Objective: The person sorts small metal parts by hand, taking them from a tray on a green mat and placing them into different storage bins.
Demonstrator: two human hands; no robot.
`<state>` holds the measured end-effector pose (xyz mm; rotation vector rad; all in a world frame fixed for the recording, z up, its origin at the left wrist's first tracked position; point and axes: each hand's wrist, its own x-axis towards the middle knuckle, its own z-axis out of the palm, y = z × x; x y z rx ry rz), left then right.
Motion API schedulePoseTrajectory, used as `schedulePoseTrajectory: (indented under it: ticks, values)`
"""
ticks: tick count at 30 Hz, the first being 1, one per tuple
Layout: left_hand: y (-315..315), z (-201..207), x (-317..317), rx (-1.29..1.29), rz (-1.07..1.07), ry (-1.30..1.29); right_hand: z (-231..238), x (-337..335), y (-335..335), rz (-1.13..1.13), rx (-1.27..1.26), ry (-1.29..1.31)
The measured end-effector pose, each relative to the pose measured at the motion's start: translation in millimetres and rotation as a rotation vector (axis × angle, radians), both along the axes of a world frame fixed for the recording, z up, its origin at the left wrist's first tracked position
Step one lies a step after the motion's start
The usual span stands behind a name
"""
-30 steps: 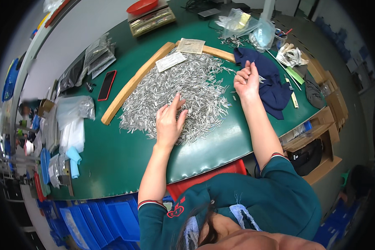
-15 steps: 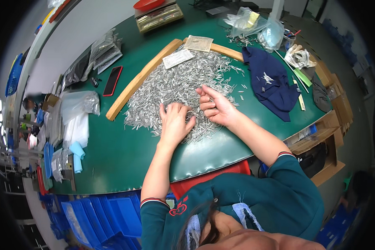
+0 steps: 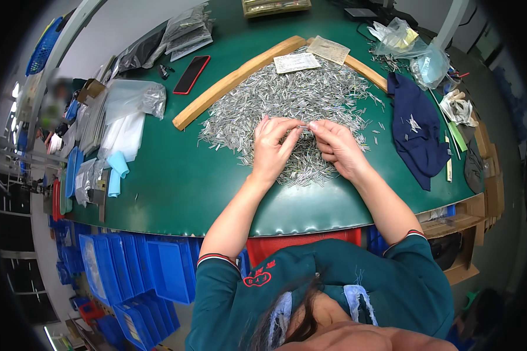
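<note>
A wide heap of small silvery metal pins point(image 3: 298, 88) covers the middle of the green table, and both my hands are over its near part. Between my fingertips runs a slim metal pin point(image 3: 303, 127), small and partly covered. My left hand point(image 3: 270, 146) pinches its left end with thumb and forefinger. At the other end, my right hand point(image 3: 341, 151) pinches it too, with the remaining fingers curled in. Two paper slips, a white one point(image 3: 297, 62) and a yellowish one point(image 3: 329, 50), lie at the heap's far edge.
Wooden bars, one at the left point(image 3: 234, 82) and one at the right point(image 3: 366, 72), border the heap. A red-edged phone point(image 3: 191, 75) and plastic bags point(image 3: 126, 102) lie to the left. Some pins rest on a navy cloth point(image 3: 416, 131) at the right. Blue bins point(image 3: 173, 272) stand below.
My left hand has lifted from the heap and met my right hand, a pin now between their fingertips. The view has shifted, so the table sits further right and higher.
</note>
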<state>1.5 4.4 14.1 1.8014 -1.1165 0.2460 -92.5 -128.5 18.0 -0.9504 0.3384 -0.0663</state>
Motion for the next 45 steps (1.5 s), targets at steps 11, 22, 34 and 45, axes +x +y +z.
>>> schedulePoseTrajectory:
  ticks: [11,22,34,45]
  values:
    - [0,-5,1,-0.033,-0.060,0.151,-1,0,5,-0.076,-0.184,-0.010]
    - [-2,-7,-2,-0.103,-0.110,0.202,-2,0,3,-0.014,-0.121,-0.046]
    - [-1,-7,-1,-0.083,-0.111,0.045,-1,-2,4,0.022,-0.044,-0.049]
    - [0,-8,-2,-0.010,-0.007,0.008,-9,5,6,-0.306,-0.670,-0.343]
